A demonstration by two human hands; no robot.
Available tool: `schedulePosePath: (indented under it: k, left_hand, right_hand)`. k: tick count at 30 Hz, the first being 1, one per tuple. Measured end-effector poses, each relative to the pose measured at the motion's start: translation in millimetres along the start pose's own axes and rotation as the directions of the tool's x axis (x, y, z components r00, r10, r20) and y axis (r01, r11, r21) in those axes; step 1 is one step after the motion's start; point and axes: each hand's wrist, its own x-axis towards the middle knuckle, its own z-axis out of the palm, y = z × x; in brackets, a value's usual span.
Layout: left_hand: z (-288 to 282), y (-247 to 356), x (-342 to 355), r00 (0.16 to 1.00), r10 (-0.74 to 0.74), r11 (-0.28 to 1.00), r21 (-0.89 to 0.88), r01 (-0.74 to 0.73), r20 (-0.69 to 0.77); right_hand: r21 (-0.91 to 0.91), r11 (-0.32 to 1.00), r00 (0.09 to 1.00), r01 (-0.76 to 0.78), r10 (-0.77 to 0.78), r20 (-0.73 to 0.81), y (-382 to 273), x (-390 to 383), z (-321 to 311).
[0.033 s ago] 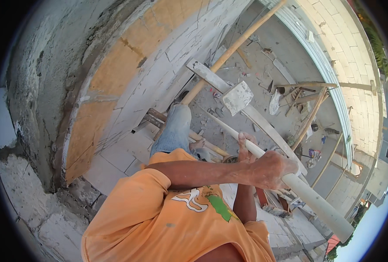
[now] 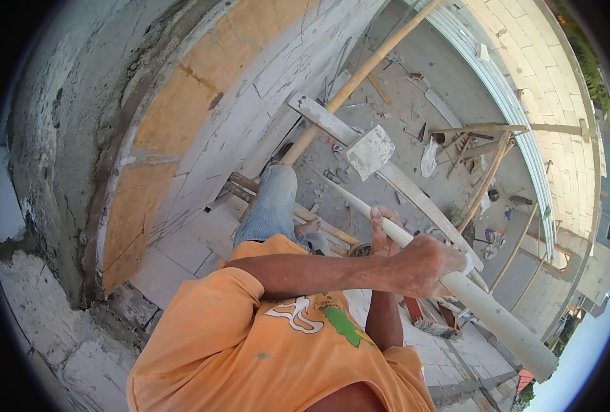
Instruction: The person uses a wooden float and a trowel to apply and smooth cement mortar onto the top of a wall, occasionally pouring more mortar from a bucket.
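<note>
My left hand (image 2: 434, 264) crosses in front of my orange shirt and is closed round a long white pipe (image 2: 497, 319), which slants from the lower right toward the upper middle. My right hand (image 2: 384, 230) grips the same pipe farther along. Beyond the pipe lies a long pale plank (image 2: 319, 117) with a square plaster-spattered block (image 2: 369, 152) on it. My jeans-clad leg (image 2: 267, 202) is bent near a round wooden pole (image 2: 363, 69), and a bare foot (image 2: 308, 226) shows below it.
A pale block wall with a plywood band (image 2: 150, 130) and a rough cement column (image 2: 58, 151) stand at the left. Far below, a debris-strewn floor (image 2: 387, 110) holds timber props (image 2: 487, 182). Pale blue corrugated strips (image 2: 504, 82) run along the sunlit block wall (image 2: 552, 96) at right.
The view has shifted slightly, so the surroundings sit a little farther left and up. Both hands keep their hold on the pipe.
</note>
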Motion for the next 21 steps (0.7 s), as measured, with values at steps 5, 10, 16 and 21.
schedulePosePath:
  k: [5, 10, 16, 21]
  left_hand:
    - [3.5, 6.3, 1.9, 0.999, 0.006, 0.999, 0.038, -0.004, -0.049]
    - [16.4, 50.5, 5.0, 0.994, 0.076, 0.997, -0.004, -0.077, -0.077]
    - [6.9, 51.1, 12.7, 0.987, 0.147, 0.980, -0.128, -0.155, -0.069]
    - [-52.7, -45.5, -35.3, 0.999, -0.051, 0.996, 0.076, 0.050, 0.005]
  right_hand:
    - [-0.069, 0.990, 0.992, 0.122, -0.123, -0.008, 12.3, 6.6, 3.0]
    - [0.042, 0.982, 0.978, 0.183, -0.187, 0.089, 100.7, 16.8, 32.5]
    - [0.166, 0.977, 0.979, 0.133, -0.155, 0.129, 90.1, 22.5, 17.0]
    - [0.414, 0.907, 0.994, 0.079, -0.104, 0.037, 34.0, 17.6, -12.2]
